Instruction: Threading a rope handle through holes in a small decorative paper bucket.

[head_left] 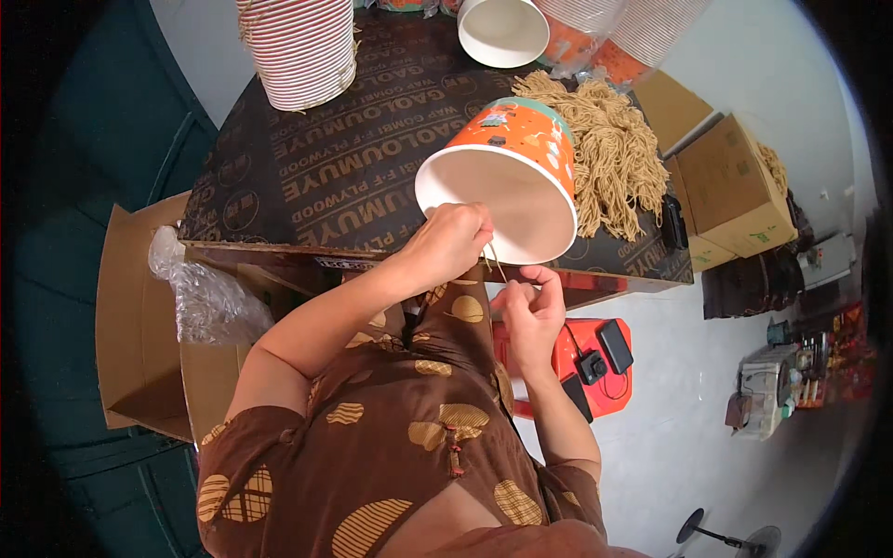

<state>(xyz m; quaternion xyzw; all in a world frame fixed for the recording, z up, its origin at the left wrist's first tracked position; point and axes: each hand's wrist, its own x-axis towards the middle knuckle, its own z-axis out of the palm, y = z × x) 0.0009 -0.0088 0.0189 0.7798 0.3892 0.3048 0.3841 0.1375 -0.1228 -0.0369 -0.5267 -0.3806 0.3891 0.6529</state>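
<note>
An orange patterned paper bucket (532,139) with a green band lies on its side at the table's front edge, its white mouth facing me. At the lower rim, my left hand (458,240) is closed in a pinch on a thin tan string (496,260). Just below and to the right, my right hand (532,314) pinches the same string, which runs short between the two hands. How the string joins the bucket is hidden by my left fingers. Beside the bucket, on its right, lies a heap of loose tan strings (616,153).
A tall stack of nested buckets (299,51) stands at the table's far left. Another white bucket (503,33) lies behind. An open carton (139,316) with clear plastic (219,302) is at left. Right of my legs is a red stool (609,395) bearing small black devices.
</note>
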